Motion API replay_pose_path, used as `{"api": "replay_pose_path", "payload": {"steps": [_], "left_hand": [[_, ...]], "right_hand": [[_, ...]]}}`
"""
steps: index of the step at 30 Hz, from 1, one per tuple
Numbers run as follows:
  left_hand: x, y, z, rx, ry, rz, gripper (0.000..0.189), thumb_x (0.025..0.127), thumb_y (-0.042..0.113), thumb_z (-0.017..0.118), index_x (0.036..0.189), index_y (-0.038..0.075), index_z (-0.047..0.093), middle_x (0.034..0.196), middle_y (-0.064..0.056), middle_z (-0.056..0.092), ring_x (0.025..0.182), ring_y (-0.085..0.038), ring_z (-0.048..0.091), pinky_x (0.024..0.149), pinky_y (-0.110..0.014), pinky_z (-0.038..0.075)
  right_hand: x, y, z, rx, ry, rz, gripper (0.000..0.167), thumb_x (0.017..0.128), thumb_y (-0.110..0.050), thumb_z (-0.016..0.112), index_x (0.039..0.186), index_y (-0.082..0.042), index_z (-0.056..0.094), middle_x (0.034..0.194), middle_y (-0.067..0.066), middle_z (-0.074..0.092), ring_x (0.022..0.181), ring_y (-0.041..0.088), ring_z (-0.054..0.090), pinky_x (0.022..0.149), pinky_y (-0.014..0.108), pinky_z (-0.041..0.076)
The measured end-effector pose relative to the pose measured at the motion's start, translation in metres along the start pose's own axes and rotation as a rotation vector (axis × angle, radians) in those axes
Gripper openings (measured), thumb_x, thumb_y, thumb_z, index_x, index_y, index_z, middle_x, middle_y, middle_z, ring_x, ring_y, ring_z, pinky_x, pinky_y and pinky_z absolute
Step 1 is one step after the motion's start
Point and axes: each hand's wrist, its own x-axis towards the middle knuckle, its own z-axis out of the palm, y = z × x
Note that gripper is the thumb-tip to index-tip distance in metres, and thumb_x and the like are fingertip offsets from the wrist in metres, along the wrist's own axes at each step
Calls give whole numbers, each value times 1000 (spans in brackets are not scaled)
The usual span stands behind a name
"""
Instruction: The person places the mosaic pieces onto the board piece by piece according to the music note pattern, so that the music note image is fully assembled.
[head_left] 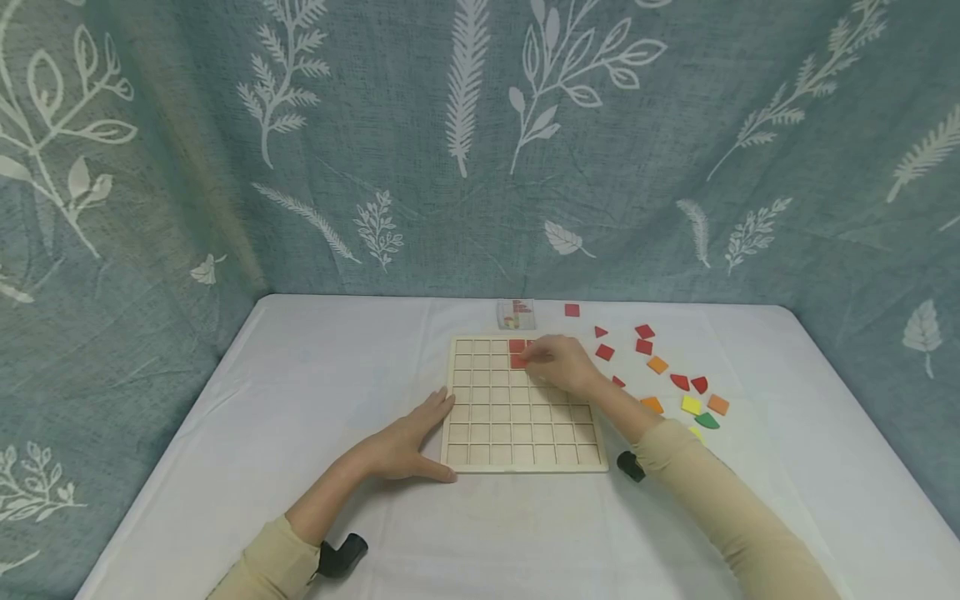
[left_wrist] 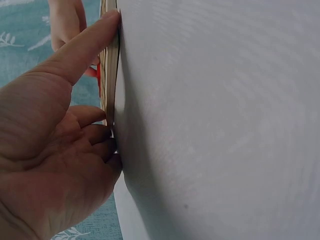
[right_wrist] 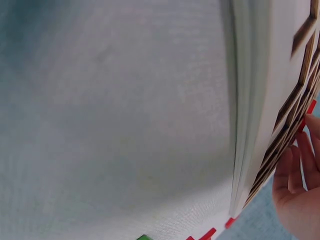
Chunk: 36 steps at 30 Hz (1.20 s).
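A wooden grid board (head_left: pixel 480 413) lies flat on the white table. My left hand (head_left: pixel 405 442) rests at its left side, thumb by the near corner and fingers along the edge; in the left wrist view the left hand (left_wrist: pixel 47 150) touches the board's rim (left_wrist: pixel 113 75). Over the far part of the grid, my right hand (head_left: pixel 564 365) pinches a red square tile (head_left: pixel 517 362) at the cells. Another red square tile (head_left: pixel 516 345) sits just beyond it. The right wrist view catches the right hand (right_wrist: pixel 302 185) with red (right_wrist: pixel 310 107) at its fingertips.
Right of the board lie scattered red pieces (head_left: pixel 604 352), orange tiles (head_left: pixel 657 365), yellow tiles (head_left: pixel 691 405) and a green piece (head_left: pixel 707 421). A small clear case (head_left: pixel 516 315) stands behind the board. A patterned curtain (head_left: pixel 480 225) hangs behind the table.
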Motion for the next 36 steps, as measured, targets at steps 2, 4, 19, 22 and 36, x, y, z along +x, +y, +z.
{"api": "replay_pose_path", "payload": {"steps": [2, 4, 19, 22, 36], "left_hand": [[1, 0, 0, 1, 0, -3, 108, 75, 35, 84, 154, 0, 20, 162, -17, 10, 148, -33, 8, 118, -50, 14], [2, 0, 1, 2, 0, -4, 108, 75, 35, 84, 154, 1, 20, 162, -17, 10, 148, -33, 8, 118, -50, 14], [6, 2, 1, -7, 4, -5, 108, 75, 36, 84, 154, 0, 20, 162, -17, 10, 148, -33, 8, 118, -51, 14], [6, 2, 1, -5, 7, -4, 108, 75, 36, 84, 154, 0, 21, 162, -18, 10, 148, -34, 8, 118, -51, 15], [11, 2, 1, 1, 10, -21, 108, 74, 38, 84, 154, 1, 21, 162, -16, 11, 148, -33, 8, 118, -51, 15]], "right_hand": [[0, 0, 0, -10, -1, -12, 16, 87, -7, 70, 102, -5, 76, 107, 8, 71, 108, 27, 63, 95, 44, 50], [0, 1, 0, -13, -1, -20, 16, 87, -7, 70, 102, -5, 75, 107, 9, 71, 108, 27, 63, 95, 44, 49], [5, 3, 3, -26, 40, -19, 9, 87, -11, 73, 94, -7, 77, 100, 7, 71, 103, 27, 63, 93, 45, 50], [6, 3, 3, -32, 37, -7, 8, 87, -12, 73, 93, -8, 77, 100, 6, 71, 103, 27, 63, 92, 45, 50], [2, 8, -14, 87, 33, 145, 16, 90, -20, 72, 102, -11, 76, 109, 4, 71, 105, 23, 64, 91, 42, 51]]}}
